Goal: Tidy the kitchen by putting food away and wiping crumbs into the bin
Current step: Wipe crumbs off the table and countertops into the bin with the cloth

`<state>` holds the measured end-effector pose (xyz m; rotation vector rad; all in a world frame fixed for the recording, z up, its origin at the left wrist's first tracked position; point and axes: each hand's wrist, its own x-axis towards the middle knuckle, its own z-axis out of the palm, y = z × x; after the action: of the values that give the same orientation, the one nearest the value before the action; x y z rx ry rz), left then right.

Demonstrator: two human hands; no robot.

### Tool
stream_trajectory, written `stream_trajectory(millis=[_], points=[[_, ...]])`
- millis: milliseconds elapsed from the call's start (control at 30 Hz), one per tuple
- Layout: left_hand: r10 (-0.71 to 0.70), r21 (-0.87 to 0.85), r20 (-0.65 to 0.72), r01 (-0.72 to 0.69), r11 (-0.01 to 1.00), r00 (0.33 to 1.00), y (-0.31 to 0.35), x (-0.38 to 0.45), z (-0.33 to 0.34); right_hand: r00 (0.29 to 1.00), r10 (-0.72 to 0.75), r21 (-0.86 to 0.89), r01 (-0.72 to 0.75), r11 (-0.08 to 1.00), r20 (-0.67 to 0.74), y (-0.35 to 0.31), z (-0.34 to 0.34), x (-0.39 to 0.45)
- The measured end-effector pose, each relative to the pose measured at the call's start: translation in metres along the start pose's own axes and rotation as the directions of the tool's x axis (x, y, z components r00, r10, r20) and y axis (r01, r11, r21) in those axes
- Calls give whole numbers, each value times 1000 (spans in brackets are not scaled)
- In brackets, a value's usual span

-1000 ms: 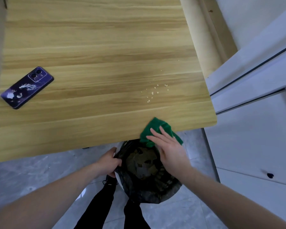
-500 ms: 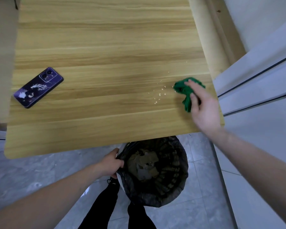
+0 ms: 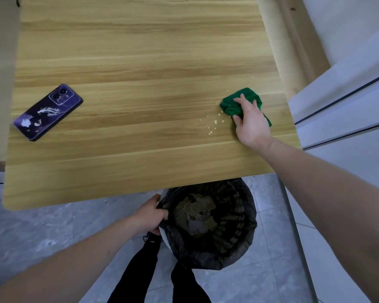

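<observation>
At the right of the frame, the right hand (image 3: 251,121) lies on a crumpled green cloth (image 3: 241,101) near the right edge of the wooden table (image 3: 140,62). The fingers curl over the cloth and hold it against the tabletop, with a tail of fabric showing past the little-finger side of the hand. Just left of and below the cloth, a loose scatter of pale crumbs (image 3: 214,124) lies on the wood, the nearest ones almost touching the cloth.

At lower centre, below the near edge of the table, stands a bin lined with a black bag (image 3: 234,237); crumpled brownish waste lies inside it. The left hand (image 3: 150,215) grips the bag's rim on its left side, fingers curled over the edge. A few pale specks lie on the grey tiled floor (image 3: 42,237) to the right of the bin.

At the left of the table, well apart from the cloth, a purple smartphone (image 3: 47,112) lies face down at a slant. White cabinet fronts (image 3: 348,106) fill the right edge of the frame.
</observation>
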<state>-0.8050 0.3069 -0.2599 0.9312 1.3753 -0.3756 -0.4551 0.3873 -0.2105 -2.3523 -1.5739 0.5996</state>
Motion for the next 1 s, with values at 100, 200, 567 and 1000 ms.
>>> stream_trajectory(millis=[100,200,567,1000], points=[[-2,-8,-6,2,1000,1000,1,-2,-1,996,-67,-51,70,996,53,-1,-3,-10],[-4,-21,-27,3,1000,1000,1,-2,-1,978,-187,-85,195,977,95,-6,1,-33],[2,-18,-80,-4,1000,997,9,-7,-2,889,-438,57,434,899,135,-8,40,-169],[-16,-24,-20,15,1000,1000,14,-12,1,930,-352,249,367,896,-102,-7,2,-218]])
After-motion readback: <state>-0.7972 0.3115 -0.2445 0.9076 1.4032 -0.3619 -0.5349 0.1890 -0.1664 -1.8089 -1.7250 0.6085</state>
